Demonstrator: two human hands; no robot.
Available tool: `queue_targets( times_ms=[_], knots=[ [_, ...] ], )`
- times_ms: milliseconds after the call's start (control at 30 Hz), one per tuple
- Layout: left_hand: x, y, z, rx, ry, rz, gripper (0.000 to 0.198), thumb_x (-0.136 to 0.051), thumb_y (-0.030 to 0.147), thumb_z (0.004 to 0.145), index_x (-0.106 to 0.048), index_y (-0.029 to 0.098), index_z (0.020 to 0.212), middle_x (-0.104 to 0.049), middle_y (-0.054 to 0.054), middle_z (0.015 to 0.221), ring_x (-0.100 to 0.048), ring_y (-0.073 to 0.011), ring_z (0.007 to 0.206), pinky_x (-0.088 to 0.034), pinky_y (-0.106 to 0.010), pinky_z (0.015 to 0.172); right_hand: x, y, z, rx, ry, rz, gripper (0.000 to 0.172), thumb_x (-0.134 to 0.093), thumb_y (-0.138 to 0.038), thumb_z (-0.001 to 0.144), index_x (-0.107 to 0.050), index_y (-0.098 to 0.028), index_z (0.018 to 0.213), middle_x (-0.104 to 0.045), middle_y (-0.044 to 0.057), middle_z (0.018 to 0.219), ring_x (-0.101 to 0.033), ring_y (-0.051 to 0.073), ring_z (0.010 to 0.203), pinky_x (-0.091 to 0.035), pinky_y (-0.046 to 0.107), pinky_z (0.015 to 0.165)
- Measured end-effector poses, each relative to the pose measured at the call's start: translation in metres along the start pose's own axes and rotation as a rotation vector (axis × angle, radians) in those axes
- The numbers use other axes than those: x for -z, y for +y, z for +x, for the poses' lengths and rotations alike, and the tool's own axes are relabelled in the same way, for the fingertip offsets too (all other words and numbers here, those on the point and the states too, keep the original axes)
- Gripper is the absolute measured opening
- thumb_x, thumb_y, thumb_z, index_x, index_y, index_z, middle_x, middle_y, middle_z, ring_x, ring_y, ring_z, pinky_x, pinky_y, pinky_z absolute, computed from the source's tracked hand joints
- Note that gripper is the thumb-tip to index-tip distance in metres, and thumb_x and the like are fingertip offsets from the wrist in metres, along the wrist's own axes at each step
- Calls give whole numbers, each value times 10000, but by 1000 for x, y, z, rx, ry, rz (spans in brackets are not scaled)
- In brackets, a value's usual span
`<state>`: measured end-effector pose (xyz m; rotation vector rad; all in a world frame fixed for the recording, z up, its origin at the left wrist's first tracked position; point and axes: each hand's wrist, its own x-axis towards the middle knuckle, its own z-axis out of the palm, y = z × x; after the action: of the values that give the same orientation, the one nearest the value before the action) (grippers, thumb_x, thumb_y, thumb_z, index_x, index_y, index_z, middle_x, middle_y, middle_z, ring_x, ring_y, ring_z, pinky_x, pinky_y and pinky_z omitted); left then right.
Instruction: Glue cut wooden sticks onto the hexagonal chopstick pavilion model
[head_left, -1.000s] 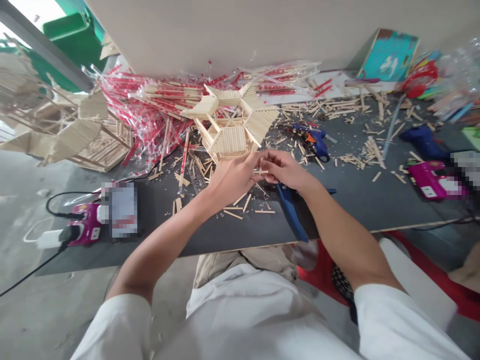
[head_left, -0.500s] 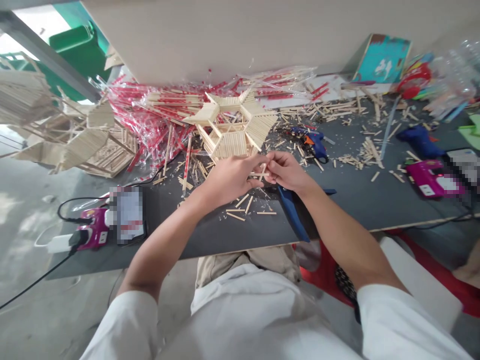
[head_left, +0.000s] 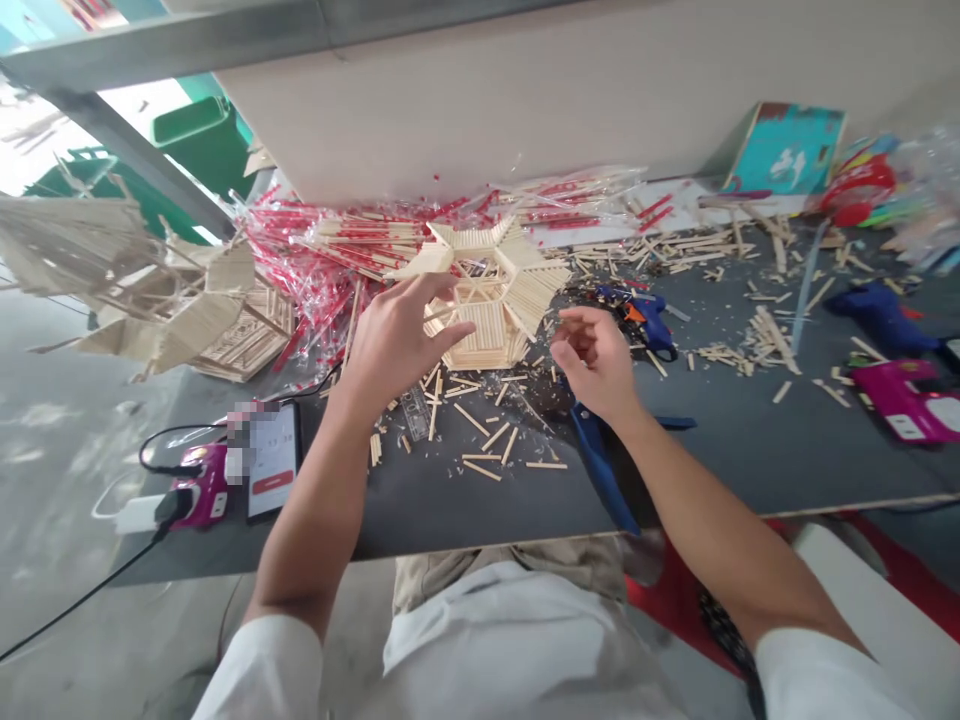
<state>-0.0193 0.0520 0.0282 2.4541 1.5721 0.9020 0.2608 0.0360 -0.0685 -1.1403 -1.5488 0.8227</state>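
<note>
A small wooden-stick model (head_left: 480,335) with flared, slatted roof panels stands upright on the dark tabletop. Beside its left side is my left hand (head_left: 397,335), thumb and fingers spread apart; whether the fingertips touch the model I cannot tell. My right hand (head_left: 598,362) hovers just right of the model, fingers loosely curled, a gap between thumb and forefinger, nothing visible in it. Below that hand lies a blue-handled cutter (head_left: 600,465), partly covered by the hand and wrist. Short cut sticks (head_left: 484,457) are scattered in front of the model.
Plastic-wrapped stick bundles (head_left: 337,240) line the back. A larger stick model (head_left: 202,310) stands at left. Blue glue guns (head_left: 656,322) (head_left: 874,312), a phone (head_left: 271,465), purple power strips (head_left: 204,485) (head_left: 904,400) and trailing cords lie around.
My hands have moved apart, from meeting over small sticks in front of the model. The left went to the model's left side, the right shifted rightward. The view has tilted up slightly.
</note>
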Motion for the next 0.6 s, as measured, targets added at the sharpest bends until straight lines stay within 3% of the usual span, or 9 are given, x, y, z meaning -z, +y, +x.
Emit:
queue_targets(
  times_ms=[133, 267, 400, 600],
  knots=[
    [-17, 0, 2, 64, 95, 25, 473, -755, 465, 929, -623, 247, 1327, -754, -52, 1284, -726, -186, 994, -576, -301, 854, -16, -16, -11, 40, -51, -95, 574, -637, -561, 989, -462, -300, 1470, -671, 113, 1295, -674, 190, 798, -577, 351, 643],
    [-26, -1, 3, 62, -1, 52, 512, -709, 485, 960, -594, 230, 1389, -771, -66, 1271, -752, -190, 945, -576, -313, 855, -24, -23, -14, 101, -85, -210, 478, -591, -485, 1026, -516, -306, 1463, -573, 155, 1418, -709, 231, 896, -627, 396, 651],
    [-26, -1, 2, 42, -19, 37, 553, -726, 517, 945, -590, 229, 1398, -787, -54, 1230, -765, -192, 971, -569, -298, 854, -23, -25, -12, 134, -100, -197, 457, -569, -447, 1046, -511, -296, 1473, -533, 147, 1416, -699, 208, 887, -619, 363, 623],
    [-34, 3, 1, 59, 30, 1, 556, -731, 534, 933, -593, 227, 1376, -795, -43, 1186, -765, -179, 956, -571, -289, 828, -23, -24, -6, 111, -48, -278, 379, -518, -469, 1068, -557, -279, 1392, -585, 118, 1316, -660, 170, 787, -618, 375, 703]
  ],
)
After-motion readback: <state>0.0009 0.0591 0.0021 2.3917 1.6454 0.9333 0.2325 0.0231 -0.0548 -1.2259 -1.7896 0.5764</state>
